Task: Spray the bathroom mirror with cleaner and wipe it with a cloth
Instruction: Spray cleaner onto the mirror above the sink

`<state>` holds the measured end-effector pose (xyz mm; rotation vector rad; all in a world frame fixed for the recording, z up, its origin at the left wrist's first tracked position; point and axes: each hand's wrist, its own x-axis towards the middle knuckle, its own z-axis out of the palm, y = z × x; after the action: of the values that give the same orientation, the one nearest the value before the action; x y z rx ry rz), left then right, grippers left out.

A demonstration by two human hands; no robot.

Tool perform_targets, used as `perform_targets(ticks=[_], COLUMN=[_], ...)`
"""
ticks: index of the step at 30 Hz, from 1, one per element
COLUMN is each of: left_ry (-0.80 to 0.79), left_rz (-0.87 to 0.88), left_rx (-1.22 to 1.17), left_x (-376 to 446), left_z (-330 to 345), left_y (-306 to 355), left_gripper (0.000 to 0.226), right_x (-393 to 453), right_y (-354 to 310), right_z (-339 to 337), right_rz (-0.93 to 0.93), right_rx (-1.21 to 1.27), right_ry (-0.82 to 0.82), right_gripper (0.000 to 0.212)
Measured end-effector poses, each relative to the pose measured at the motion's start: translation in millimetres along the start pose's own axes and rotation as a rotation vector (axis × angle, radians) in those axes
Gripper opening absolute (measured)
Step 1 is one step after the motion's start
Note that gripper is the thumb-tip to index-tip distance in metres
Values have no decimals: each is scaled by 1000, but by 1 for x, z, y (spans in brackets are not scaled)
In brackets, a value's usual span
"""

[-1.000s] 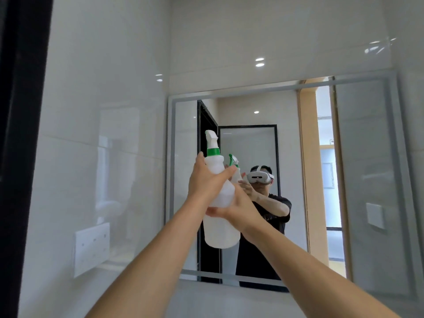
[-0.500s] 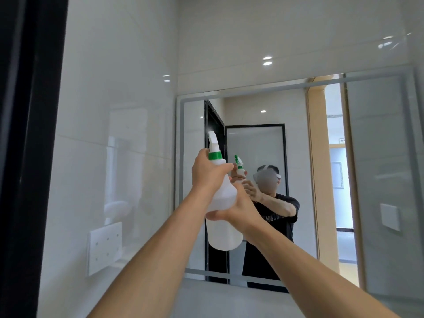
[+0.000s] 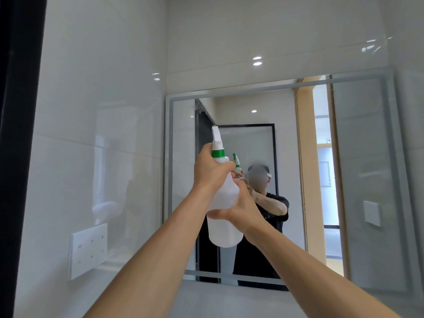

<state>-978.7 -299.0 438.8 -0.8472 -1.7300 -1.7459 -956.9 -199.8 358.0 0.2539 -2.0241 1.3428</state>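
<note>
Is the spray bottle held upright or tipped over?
Upright. The spray bottle has its nozzle on top and its rounded base lowest, leaning only slightly, with the left hand at its neck and the right hand around its body.

My two hands hold the spray bottle (image 3: 223,216) up before the mirror (image 3: 358,180), with open air on every side of them. A tiled wall (image 3: 103,111) with a socket plate (image 3: 88,251) closes off the left, and the mirror glass blocks the far side.

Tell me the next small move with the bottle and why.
Probably squeeze the trigger. The left hand grips the neck of the white plastic spray bottle with the green collar, the right hand steadies its body, its nozzle faces the grey-framed wall mirror, and no cloth is in view.
</note>
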Motion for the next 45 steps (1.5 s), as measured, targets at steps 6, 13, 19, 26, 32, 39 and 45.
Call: perform_targets(ticks=[6, 13, 19, 26, 32, 39, 45], left_ry=[-65, -71, -91, -198, -268, -320, -329], left_rz=[48, 73, 104, 90, 128, 96, 79], left_rx=[-54, -85, -68, -173, -237, -251, -238], left_x=[-1, -2, -11, -17, -20, -32, -38], left_z=[27, 57, 70, 82, 106, 137, 156], left_y=[9, 17, 21, 20, 32, 48, 56], left_gripper=[34, 35, 28, 38, 44, 44, 35], right_x=[-8, -20, -27, -34, -39, -51, -57], right_y=[-1, -9, -5, 3, 3, 5, 6], right_z=[-30, -60, -73, -86, -107, -142, -161], right_rz=[9, 10, 16, 48, 70, 96, 104], right_rx=[-50, -80, -139, -163, -201, -222, -286], right_ry=[63, 102, 142, 180, 248, 311, 358], right_gripper=[89, 91, 99, 95, 94, 83, 88])
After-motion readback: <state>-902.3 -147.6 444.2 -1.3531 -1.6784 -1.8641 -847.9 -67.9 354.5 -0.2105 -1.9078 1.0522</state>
